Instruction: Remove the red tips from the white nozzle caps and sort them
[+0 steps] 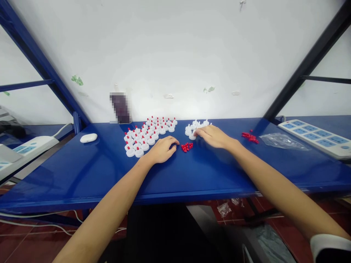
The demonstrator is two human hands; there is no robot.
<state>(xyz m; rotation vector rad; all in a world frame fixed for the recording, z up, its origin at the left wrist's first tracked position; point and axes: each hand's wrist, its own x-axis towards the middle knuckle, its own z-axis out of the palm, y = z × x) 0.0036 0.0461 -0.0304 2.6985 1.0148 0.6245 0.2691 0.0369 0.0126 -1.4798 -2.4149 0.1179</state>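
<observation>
My left hand (164, 149) rests low over the table, fingers loosely curved and thumb apart, holding nothing that I can see. Just right of its fingertips lies a small pile of red tip caps (187, 147). My right hand (214, 136) has its fingers closed at a white nozzle cap (192, 136), at the front of a small group of white nozzle caps (195, 123) with bare spouts. The hand partly hides this group. Left of my left hand stand many white nozzle caps with red tips (144, 138), upright in slanting rows.
On the blue table (175, 179), a second red pile (250, 137) lies at right beside a clear plastic bag (283, 140) and a power strip (315, 137). At left are a white earbud case (88, 137) and another power strip (35, 148). A phone (121, 107) leans against the wall.
</observation>
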